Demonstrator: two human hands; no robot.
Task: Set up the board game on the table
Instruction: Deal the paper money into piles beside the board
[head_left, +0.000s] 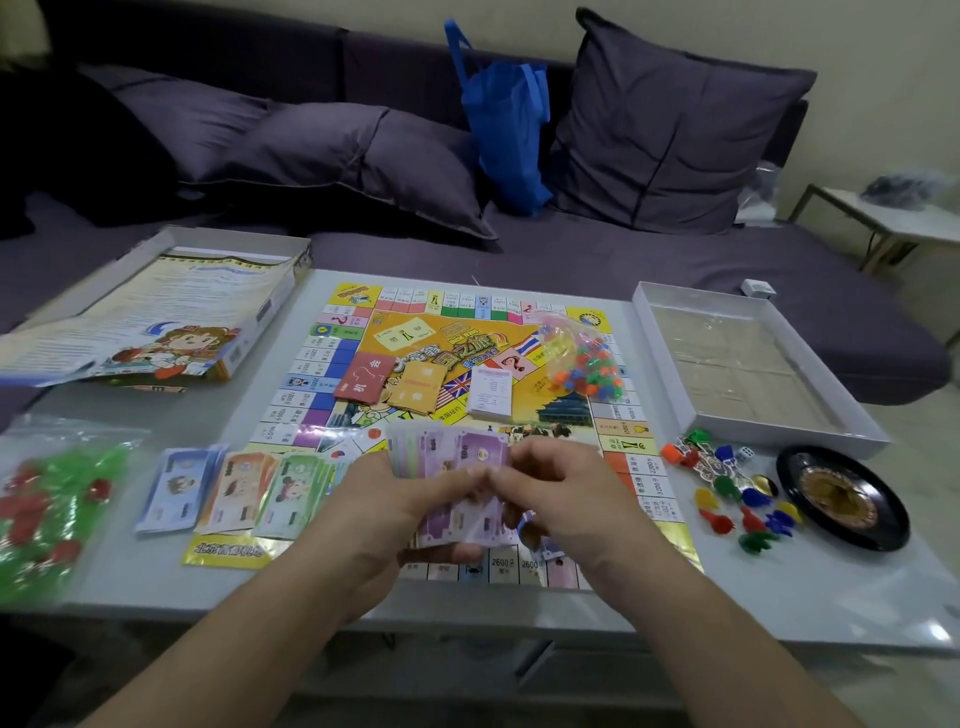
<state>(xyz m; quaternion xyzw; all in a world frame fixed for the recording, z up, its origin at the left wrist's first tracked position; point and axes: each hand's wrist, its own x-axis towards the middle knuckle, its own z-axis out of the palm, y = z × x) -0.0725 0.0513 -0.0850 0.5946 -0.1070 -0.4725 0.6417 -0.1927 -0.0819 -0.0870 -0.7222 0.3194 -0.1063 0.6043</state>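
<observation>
Setup is looking well along in the head view: the game board (467, 415) is lying unfolded at the centre of the tabletop (779, 582), three sorted note piles (234, 488) are sitting at lower left, pawns (727, 493) at right. We are gripping the purple notes (452, 457) in the fingers of our left hand (405, 499) and right hand (566, 493). Bagged pieces (582, 358) are still waiting unopened.

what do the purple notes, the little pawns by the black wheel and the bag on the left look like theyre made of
Purple notes: thin printed paper, matte, fanned and flexing in both hands.
Pawns: probably moulded plastic, solid bright colours with a slight gloss.
Bag: clear plastic film, crinkled with shiny glints, green and red pieces showing through.
Black wheel: looks like glossy hard plastic, though the view leaves that open.
</observation>
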